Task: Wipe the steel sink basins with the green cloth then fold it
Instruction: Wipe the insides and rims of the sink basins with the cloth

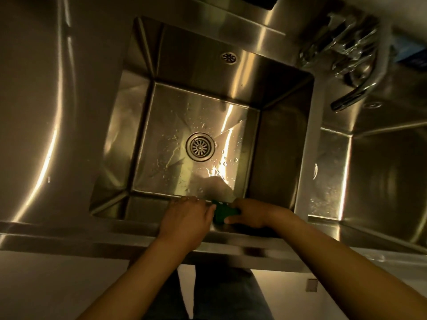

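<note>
Your left grip (pixel 187 218) and right grip (pixel 250 214) meet over the near rim of the middle sink basin (pixel 138 139), with the green cloth (pixel 223 213) bunched into a small wad between them. Your right grip is curled round the wad's right end, thumb pressed against its near side. Your left grip is curled over its left end, back of the hand up, fingertips reaching the basin's near wall. The cloth sits at the rim, above the basin floor and not on it. The floor shows scattered water drops around the round drain (pixel 200 146). An overflow grille (pixel 229 57) sits on the far wall. A tap (pixel 353 95) stands at the far right, blurred, beside a second basin (pixel 381 176). A flat steel surface (pixel 34 112) lies to the left.
</note>
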A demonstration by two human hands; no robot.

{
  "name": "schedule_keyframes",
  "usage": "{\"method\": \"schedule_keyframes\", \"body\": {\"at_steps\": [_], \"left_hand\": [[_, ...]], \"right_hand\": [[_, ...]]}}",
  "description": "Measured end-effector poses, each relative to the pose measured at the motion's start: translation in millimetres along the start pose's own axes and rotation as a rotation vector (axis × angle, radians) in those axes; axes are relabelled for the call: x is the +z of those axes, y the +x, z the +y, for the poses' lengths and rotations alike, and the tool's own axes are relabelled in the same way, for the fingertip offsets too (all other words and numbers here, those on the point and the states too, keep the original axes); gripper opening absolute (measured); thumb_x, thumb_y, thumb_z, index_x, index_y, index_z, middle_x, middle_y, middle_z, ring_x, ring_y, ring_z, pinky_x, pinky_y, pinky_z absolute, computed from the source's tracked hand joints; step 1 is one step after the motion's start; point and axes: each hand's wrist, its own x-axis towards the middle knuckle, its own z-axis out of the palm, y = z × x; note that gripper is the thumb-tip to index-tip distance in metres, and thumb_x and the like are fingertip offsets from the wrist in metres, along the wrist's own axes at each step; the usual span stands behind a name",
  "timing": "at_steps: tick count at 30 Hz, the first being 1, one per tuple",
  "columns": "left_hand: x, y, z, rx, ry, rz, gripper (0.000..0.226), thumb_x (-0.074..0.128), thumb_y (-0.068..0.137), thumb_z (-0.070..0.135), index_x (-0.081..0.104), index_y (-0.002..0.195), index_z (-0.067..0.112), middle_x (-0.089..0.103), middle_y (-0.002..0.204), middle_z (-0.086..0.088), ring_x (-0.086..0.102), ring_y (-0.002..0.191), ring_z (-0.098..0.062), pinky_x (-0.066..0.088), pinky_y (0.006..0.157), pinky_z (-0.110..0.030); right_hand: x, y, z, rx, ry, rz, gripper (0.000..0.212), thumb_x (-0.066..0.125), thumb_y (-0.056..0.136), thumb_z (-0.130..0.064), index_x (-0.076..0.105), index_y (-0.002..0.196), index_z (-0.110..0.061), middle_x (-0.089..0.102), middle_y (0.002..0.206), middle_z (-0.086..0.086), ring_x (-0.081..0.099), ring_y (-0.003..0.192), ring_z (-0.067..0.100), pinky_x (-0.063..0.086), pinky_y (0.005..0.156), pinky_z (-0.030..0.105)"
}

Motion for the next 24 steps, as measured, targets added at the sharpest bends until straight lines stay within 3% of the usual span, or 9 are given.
{"method": "schedule_keyframes", "body": {"at_steps": [3, 5, 8, 11, 17, 24], "left_hand": [[15, 9, 18, -0.005, -0.037, -0.077, 0.049, 0.030, 0.105, 0.058, 0.069, 0.096, 0.031, 0.068, 0.087, 0.007, 0.063, 0.077, -0.009, 0.055, 0.073, -0.034], [22, 15, 30, -0.002, -0.013, -0.095, 0.049, 0.031, 0.105, 0.060, 0.070, 0.100, 0.030, 0.069, 0.090, 0.005, 0.064, 0.080, -0.012, 0.048, 0.069, -0.031], [28, 22, 40, 0.012, -0.011, -0.115, 0.048, 0.036, 0.104, 0.059, 0.071, 0.109, 0.027, 0.072, 0.101, -0.001, 0.067, 0.091, -0.021, 0.052, 0.078, -0.034], [23, 29, 40, -0.007, -0.126, -0.287, 0.039, 0.044, 0.103, 0.056, 0.069, 0.116, 0.028, 0.071, 0.106, 0.000, 0.066, 0.096, -0.019, 0.055, 0.086, -0.038], [23, 48, 37, -0.002, -0.150, -0.575, 0.037, 0.050, 0.100, 0.057, 0.071, 0.118, 0.031, 0.070, 0.114, 0.002, 0.064, 0.099, -0.015, 0.054, 0.092, -0.037], [25, 51, 48, -0.022, -0.160, -0.612, 0.042, 0.054, 0.100, 0.056, 0.066, 0.129, 0.029, 0.066, 0.128, 0.000, 0.062, 0.111, -0.018, 0.051, 0.098, -0.038]], "right_hand": [[-9, -3, 5, -0.010, -0.181, 0.039, 0.035, 0.066, 0.096, -0.035, 0.063, 0.128, -0.021, 0.063, 0.128, 0.004, 0.062, 0.114, 0.025, 0.047, 0.093, 0.034], [-16, 0, 9, 0.003, -0.339, 0.097, 0.037, 0.059, 0.099, -0.028, 0.059, 0.135, -0.017, 0.055, 0.136, 0.007, 0.055, 0.124, 0.030, 0.043, 0.099, 0.041], [-32, 3, 10, 0.000, -0.761, 0.038, 0.038, 0.054, 0.101, -0.027, 0.059, 0.138, -0.018, 0.041, 0.152, 0.011, 0.037, 0.140, 0.036, 0.033, 0.111, 0.052], [-44, 4, 12, 0.010, -1.103, -0.040, 0.045, 0.059, 0.098, -0.033, 0.055, 0.142, -0.023, 0.036, 0.157, 0.008, 0.028, 0.146, 0.036, 0.024, 0.115, 0.061], [-56, 13, 16, 0.065, -1.206, -0.044, 0.050, 0.057, 0.099, -0.040, 0.050, 0.145, -0.022, 0.039, 0.157, 0.010, 0.032, 0.145, 0.039, 0.021, 0.117, 0.064], [-102, 33, 18, 0.217, -1.262, 0.056, 0.052, 0.064, 0.096, -0.032, 0.051, 0.144, -0.017, 0.044, 0.153, 0.014, 0.036, 0.143, 0.042, 0.027, 0.115, 0.064]]}}
